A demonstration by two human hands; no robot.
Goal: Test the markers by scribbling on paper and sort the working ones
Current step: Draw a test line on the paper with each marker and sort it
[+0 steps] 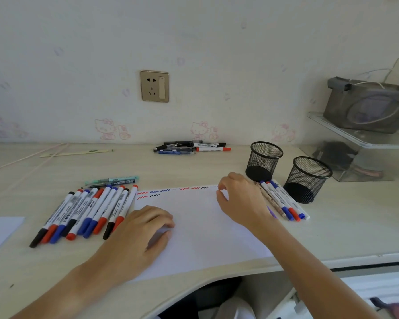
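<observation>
A white paper sheet [200,229] lies on the desk with red, blue and black scribbles along its top edge. My left hand [143,229] presses flat on the sheet's left part. My right hand [240,199] hovers at the sheet's top right corner with thumb and forefinger pinched, seemingly round a white marker that the hand mostly hides. A small red mark shows at the fingertips. Several red, blue and black markers [85,212] lie in a row left of the paper. A few markers [283,201] lie to the right of the sheet, beside my wrist.
Two empty black mesh pen cups [264,161] [306,178] stand at the right. Another pile of pens [189,147] lies by the wall, and a teal pen [112,180] behind the marker row. A second sheet [0,231] lies far left, a clear shelf [355,143] far right.
</observation>
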